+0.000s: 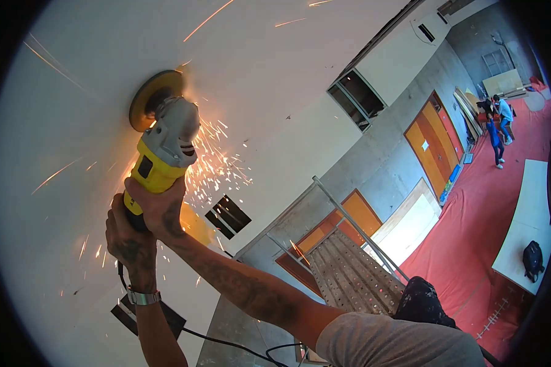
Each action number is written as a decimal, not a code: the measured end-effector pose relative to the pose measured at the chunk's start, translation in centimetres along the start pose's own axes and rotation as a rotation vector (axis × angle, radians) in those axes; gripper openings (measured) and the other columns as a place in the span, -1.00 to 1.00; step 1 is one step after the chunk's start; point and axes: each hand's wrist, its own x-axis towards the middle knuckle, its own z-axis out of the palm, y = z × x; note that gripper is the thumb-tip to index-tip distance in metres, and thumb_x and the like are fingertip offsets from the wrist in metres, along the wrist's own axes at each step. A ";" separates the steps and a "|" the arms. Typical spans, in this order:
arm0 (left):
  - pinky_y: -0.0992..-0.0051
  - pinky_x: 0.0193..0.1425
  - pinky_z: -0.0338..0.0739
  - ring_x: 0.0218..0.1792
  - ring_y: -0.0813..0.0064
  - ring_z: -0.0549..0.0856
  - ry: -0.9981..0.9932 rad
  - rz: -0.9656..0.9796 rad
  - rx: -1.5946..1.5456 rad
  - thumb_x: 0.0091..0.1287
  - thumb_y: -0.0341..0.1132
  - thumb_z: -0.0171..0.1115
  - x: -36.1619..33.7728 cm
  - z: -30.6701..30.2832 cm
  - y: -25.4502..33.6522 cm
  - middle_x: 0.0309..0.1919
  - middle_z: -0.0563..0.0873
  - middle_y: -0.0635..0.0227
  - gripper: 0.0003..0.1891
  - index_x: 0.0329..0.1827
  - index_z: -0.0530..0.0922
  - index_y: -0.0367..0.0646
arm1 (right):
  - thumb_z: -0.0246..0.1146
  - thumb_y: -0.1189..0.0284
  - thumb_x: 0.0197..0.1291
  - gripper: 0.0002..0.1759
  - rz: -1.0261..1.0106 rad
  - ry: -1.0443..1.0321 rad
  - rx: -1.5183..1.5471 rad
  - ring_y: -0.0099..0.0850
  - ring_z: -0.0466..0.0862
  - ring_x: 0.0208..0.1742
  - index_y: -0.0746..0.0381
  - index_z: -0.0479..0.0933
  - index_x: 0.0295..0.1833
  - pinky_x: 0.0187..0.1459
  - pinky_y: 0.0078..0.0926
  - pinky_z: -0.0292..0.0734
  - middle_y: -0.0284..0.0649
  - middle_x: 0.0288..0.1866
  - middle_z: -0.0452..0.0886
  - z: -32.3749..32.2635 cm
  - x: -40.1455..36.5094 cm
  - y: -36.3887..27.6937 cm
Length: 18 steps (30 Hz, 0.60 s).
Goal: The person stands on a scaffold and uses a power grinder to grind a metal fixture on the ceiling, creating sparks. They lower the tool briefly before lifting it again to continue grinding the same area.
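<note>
A yellow and grey angle grinder is raised to the white ceiling. Its round disc is tilted, with the edge at the ceiling surface, and orange sparks spray out around it. My right hand wraps round the yellow body below the grey gear head. Lower down, my left hand, with a metal-banded watch on its wrist, is closed round the rear end. A black cord runs from that end toward the bottom.
Rectangular openings are cut in the ceiling; another opening lies near the sparks. Below stands a perforated scaffold platform with metal rails. Red covering spreads over the floor. Two people are far off at right, beyond a white table.
</note>
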 end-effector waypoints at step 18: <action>0.15 -0.12 0.66 -0.16 0.11 0.75 0.002 -0.008 -0.014 0.17 -0.13 0.58 -0.7 -0.5 0.4 -0.17 0.70 0.24 -0.40 0.23 0.53 -0.12 | 0.50 0.54 0.13 -0.43 0.024 -0.032 -0.030 -0.42 0.72 -0.08 0.26 0.38 0.19 -0.01 -0.39 0.70 -0.25 -0.07 0.64 -0.5 -0.5 0.0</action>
